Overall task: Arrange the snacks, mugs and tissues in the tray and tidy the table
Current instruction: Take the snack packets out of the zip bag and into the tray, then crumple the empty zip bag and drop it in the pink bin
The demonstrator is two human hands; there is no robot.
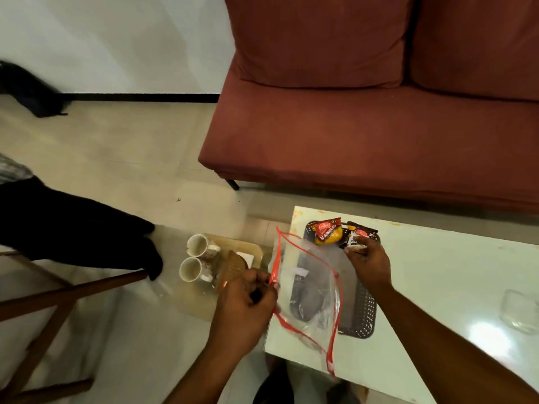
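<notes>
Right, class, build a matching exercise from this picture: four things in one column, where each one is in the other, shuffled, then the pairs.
Things:
1. two mugs
2. clear zip bag
3. brown snack packet
4. black basket tray

Places:
A. on the white table
B. in the right hand
C. on a tray on the floor
D. in the left hand

Pairs: 1-C, 2-D, 3-B, 4-A
</notes>
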